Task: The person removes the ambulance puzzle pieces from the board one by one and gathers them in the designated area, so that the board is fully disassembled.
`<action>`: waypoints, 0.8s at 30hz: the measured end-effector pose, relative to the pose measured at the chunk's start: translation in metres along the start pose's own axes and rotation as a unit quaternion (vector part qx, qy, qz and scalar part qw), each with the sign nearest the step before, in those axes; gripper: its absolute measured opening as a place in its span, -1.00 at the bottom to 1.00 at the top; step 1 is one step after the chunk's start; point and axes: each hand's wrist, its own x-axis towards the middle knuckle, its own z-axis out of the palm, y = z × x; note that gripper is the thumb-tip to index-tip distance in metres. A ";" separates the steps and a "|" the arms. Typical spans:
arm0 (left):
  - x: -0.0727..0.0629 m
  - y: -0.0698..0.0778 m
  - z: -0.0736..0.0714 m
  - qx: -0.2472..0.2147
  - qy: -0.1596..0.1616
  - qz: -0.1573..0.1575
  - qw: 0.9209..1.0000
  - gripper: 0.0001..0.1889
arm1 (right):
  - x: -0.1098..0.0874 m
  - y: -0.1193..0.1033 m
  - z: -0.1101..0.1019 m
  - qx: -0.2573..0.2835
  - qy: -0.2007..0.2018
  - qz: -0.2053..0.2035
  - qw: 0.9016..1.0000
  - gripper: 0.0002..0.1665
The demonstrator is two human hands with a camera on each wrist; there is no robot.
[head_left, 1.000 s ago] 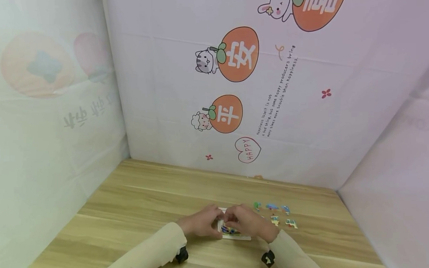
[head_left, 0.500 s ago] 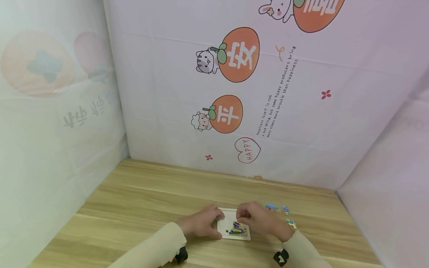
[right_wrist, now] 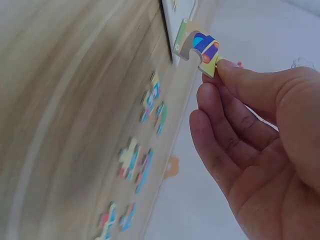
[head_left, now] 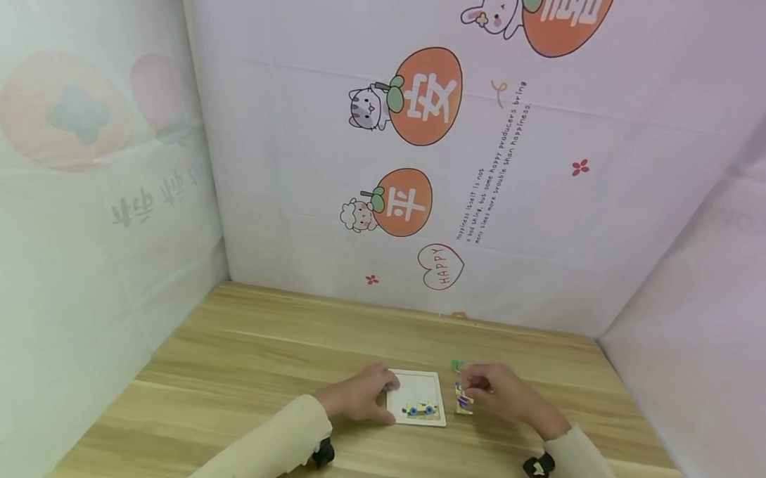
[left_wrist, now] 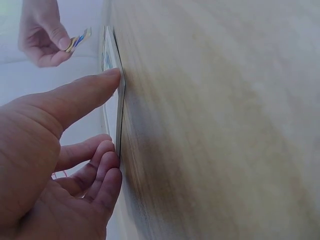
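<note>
A white square puzzle tray lies flat on the wooden table, with joined pieces showing blue wheels along its near side. My left hand holds the tray's left edge; in the left wrist view the thumb and the curled fingers touch the rim at separate spots. To the right of the tray, my right hand pinches a jigsaw puzzle piece between thumb and forefinger. This piece is yellow, purple and blue with a rounded notch, and is raised above the tabletop.
Several loose puzzle pieces lie on the table right of the tray, partly hidden by my right hand in the head view. White printed cloth walls enclose the table at the back and both sides.
My right hand has moved from over the tray out to its right, carrying the purple and yellow puzzle piece off it. My left hand has stayed at the tray's left edge.
</note>
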 end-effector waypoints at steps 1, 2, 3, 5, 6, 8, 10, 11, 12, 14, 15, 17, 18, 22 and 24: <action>0.000 0.000 0.000 0.001 0.000 -0.001 1.000 -0.34 | -0.002 0.002 0.000 0.001 0.001 0.005 1.000 -0.85; -0.001 0.001 0.000 0.002 0.000 -0.001 1.000 -0.34 | -0.004 0.004 0.000 0.000 0.002 0.008 1.000 -0.84; -0.001 0.001 -0.001 0.003 0.001 -0.001 1.000 -0.34 | -0.005 0.006 0.001 0.003 0.002 0.013 1.000 -0.84; -0.001 0.000 -0.001 0.006 0.002 -0.002 1.000 -0.34 | -0.007 0.011 0.004 0.008 0.000 0.021 1.000 -0.83; -0.001 0.000 -0.001 0.008 0.003 -0.001 1.000 -0.34 | -0.008 0.013 0.005 0.009 -0.001 0.024 1.000 -0.83; -0.001 0.000 -0.001 0.010 0.003 -0.001 1.000 -0.33 | -0.009 0.017 0.008 0.010 0.001 0.025 1.000 -0.84; -0.001 -0.001 0.000 0.011 0.003 0.001 1.000 -0.33 | -0.010 0.021 0.011 0.009 0.002 0.027 1.000 -0.85; 0.000 -0.002 0.001 0.011 0.003 0.002 1.000 -0.33 | -0.011 0.022 0.013 0.009 0.003 0.031 0.999 -0.86; 0.000 -0.002 0.001 0.011 0.002 0.004 1.000 -0.33 | -0.011 0.023 0.014 0.008 0.003 0.035 0.999 -0.87; 0.000 -0.003 0.001 0.013 0.002 0.005 1.000 -0.34 | -0.012 0.025 0.015 0.010 0.002 0.041 0.999 -0.89; 0.000 -0.003 0.002 0.014 0.002 0.006 1.000 -0.34 | -0.012 0.026 0.016 0.008 0.003 0.043 0.999 -0.89; 0.001 -0.004 0.002 0.015 0.003 0.006 1.000 -0.34 | -0.011 0.027 0.017 0.008 0.003 0.046 0.999 -0.91; 0.001 -0.004 0.002 0.015 0.003 0.005 1.000 -0.34 | -0.011 0.028 0.017 0.005 0.003 0.045 0.999 -0.91; 0.000 -0.002 0.002 0.016 0.003 0.003 1.000 -0.34 | -0.011 0.029 0.019 0.001 0.004 0.038 0.999 -0.92; 0.000 -0.001 0.002 0.016 0.002 0.003 1.000 -0.34 | -0.010 0.029 0.019 -0.002 0.003 0.039 0.999 -0.92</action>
